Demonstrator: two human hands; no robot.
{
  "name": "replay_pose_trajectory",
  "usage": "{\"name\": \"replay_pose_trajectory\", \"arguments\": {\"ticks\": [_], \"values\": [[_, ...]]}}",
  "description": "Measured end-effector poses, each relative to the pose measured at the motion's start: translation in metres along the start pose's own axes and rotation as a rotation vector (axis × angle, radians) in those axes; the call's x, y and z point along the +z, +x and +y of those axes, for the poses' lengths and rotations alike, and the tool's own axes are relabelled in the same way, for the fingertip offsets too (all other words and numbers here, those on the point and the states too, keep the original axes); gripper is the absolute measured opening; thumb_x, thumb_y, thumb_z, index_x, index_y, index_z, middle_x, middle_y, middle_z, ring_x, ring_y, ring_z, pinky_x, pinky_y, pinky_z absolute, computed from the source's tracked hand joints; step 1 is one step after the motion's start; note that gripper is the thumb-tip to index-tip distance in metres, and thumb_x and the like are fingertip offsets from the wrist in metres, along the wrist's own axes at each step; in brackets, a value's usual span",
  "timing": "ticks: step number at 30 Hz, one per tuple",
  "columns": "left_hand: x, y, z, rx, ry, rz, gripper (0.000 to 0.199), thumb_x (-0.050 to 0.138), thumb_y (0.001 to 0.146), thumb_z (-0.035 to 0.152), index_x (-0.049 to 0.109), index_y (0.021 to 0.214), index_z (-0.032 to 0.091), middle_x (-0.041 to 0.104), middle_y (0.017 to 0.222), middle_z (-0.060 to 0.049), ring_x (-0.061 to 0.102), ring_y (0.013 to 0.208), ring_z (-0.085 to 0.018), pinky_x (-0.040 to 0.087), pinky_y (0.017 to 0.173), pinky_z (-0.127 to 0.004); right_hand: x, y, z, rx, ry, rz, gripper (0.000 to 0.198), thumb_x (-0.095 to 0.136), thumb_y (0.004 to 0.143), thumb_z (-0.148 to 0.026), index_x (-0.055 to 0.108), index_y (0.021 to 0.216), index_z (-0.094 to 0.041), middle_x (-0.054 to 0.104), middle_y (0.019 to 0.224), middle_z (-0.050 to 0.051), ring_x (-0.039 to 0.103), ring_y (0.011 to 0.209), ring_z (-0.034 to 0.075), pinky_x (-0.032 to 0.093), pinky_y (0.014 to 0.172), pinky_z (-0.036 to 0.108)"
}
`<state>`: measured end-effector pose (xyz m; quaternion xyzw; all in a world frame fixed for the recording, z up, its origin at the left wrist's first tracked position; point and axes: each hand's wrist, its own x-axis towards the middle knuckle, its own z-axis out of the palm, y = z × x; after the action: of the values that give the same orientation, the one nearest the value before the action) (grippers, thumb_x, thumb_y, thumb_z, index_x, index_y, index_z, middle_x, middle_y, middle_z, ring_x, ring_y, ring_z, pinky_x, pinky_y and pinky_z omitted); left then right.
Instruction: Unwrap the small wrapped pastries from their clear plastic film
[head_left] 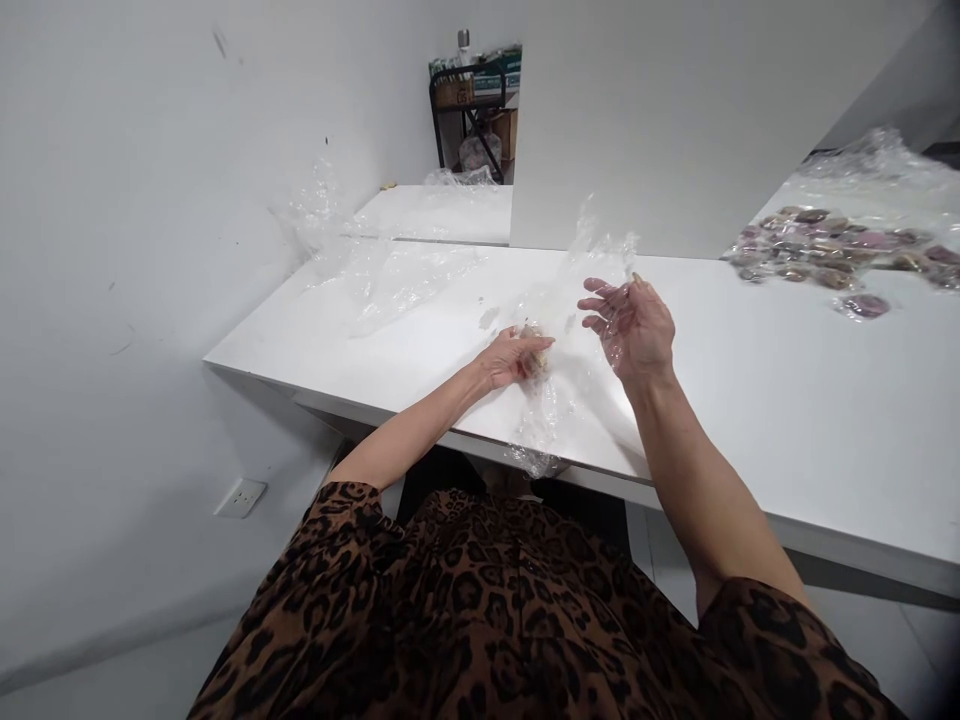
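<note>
My left hand [511, 358] is closed around a small yellowish-brown item [534, 358] wrapped in clear plastic, just above the white table. Its exact kind is hidden by the fingers and the shiny wrap. From this item clear plastic film [547, 415] hangs down over the table's front edge, and more film spreads up behind it. To the right, my right hand [637, 325] is raised with the palm turned inward. Its thumb and forefinger pinch the film, while the other fingers are loosely apart.
Loose clear plastic [405, 285] lies on the white table [750, 400] at the left, against the wall. Several plastic-wrapped brownish and pinkish pieces [840, 245] are grouped at the back right. A white upright panel [660, 120] stands behind the table. Beyond it is a black rack [469, 110].
</note>
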<state>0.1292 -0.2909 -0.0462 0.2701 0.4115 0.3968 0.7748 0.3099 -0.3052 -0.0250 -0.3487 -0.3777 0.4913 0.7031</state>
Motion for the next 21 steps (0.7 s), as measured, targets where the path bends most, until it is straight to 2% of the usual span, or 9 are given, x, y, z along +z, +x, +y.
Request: {"name": "replay_pose_trajectory", "arguments": {"ticks": [4,7,9,11,14,16,17,18,21], "values": [[-0.003,0.002,0.009,-0.049,0.004,-0.078,0.017,0.063,0.081,0.001,0.057,0.088,0.015,0.063,0.075,-0.003,0.067,0.072,-0.017,0.059,0.082,-0.037,0.011,0.005,-0.021,-0.077,-0.195,-0.024,0.047,0.07,0.086,-0.068,0.049,0.082,-0.026,0.074,0.099,0.003,0.073,0.088,0.021,0.055,0.062,0.032],[-0.01,0.006,0.011,-0.075,-0.018,-0.026,0.008,0.06,0.09,0.015,0.061,0.097,0.013,0.067,0.083,-0.008,0.067,0.074,-0.019,0.059,0.079,-0.037,0.017,0.013,-0.033,-0.122,-0.222,-0.036,0.046,0.069,0.086,-0.067,0.048,0.085,-0.026,0.074,0.1,0.003,0.072,0.086,0.02,0.053,0.062,0.031],[-0.013,0.008,0.01,-0.085,-0.02,0.025,0.026,0.066,0.093,0.034,0.062,0.11,0.015,0.068,0.093,-0.01,0.067,0.078,-0.02,0.06,0.077,-0.037,0.021,0.019,-0.038,-0.151,-0.171,-0.062,0.044,0.073,0.084,-0.062,0.048,0.085,-0.026,0.075,0.099,0.003,0.071,0.081,0.017,0.053,0.062,0.03],[-0.013,0.01,0.006,-0.072,0.026,0.017,0.045,0.075,0.088,0.047,0.062,0.119,0.016,0.069,0.104,-0.013,0.068,0.085,-0.022,0.059,0.076,-0.036,0.025,0.025,-0.043,-0.174,-0.114,-0.105,0.042,0.076,0.081,-0.057,0.048,0.086,-0.026,0.077,0.096,0.003,0.07,0.076,0.016,0.052,0.061,0.029],[-0.008,0.012,0.001,0.015,0.166,0.002,0.077,0.091,0.073,0.044,0.057,0.136,0.018,0.067,0.118,-0.015,0.067,0.091,-0.022,0.057,0.075,-0.032,0.035,0.034,-0.052,-0.202,-0.099,-0.17,0.037,0.074,0.084,-0.053,0.048,0.083,-0.026,0.078,0.094,0.003,0.071,0.072,0.015,0.052,0.058,0.028],[-0.002,0.014,-0.001,0.082,0.256,0.041,0.094,0.096,0.065,0.04,0.051,0.145,0.02,0.067,0.118,-0.015,0.065,0.088,-0.022,0.054,0.072,-0.032,0.043,0.039,-0.059,-0.223,-0.12,-0.204,0.032,0.07,0.088,-0.048,0.047,0.081,-0.027,0.079,0.092,0.003,0.071,0.069,0.015,0.051,0.055,0.028],[0.0,0.016,-0.001,0.109,0.299,0.063,0.091,0.096,0.066,0.038,0.052,0.143,0.019,0.067,0.115,-0.013,0.064,0.085,-0.021,0.053,0.072,-0.032,0.046,0.041,-0.063,-0.241,-0.127,-0.221,0.03,0.069,0.09,-0.046,0.048,0.081,-0.027,0.079,0.091,0.004,0.071,0.068,0.016,0.051,0.054,0.028],[0.003,0.018,-0.001,0.132,0.335,0.082,0.079,0.094,0.068,0.033,0.058,0.136,0.018,0.067,0.108,-0.011,0.062,0.082,-0.019,0.053,0.071,-0.032,0.05,0.043,-0.069,-0.262,-0.129,-0.24,0.028,0.068,0.091,-0.044,0.049,0.081,-0.027,0.079,0.09,0.004,0.071,0.067,0.016,0.05,0.053,0.028],[0.005,0.025,0.0,0.161,0.356,0.141,0.021,0.08,0.078,0.015,0.067,0.095,0.015,0.063,0.084,-0.004,0.058,0.07,-0.013,0.051,0.07,-0.028,0.058,0.049,-0.089,-0.349,-0.137,-0.273,0.024,0.065,0.096,-0.038,0.052,0.079,-0.026,0.079,0.092,0.005,0.073,0.067,0.016,0.05,0.052,0.028]]}}
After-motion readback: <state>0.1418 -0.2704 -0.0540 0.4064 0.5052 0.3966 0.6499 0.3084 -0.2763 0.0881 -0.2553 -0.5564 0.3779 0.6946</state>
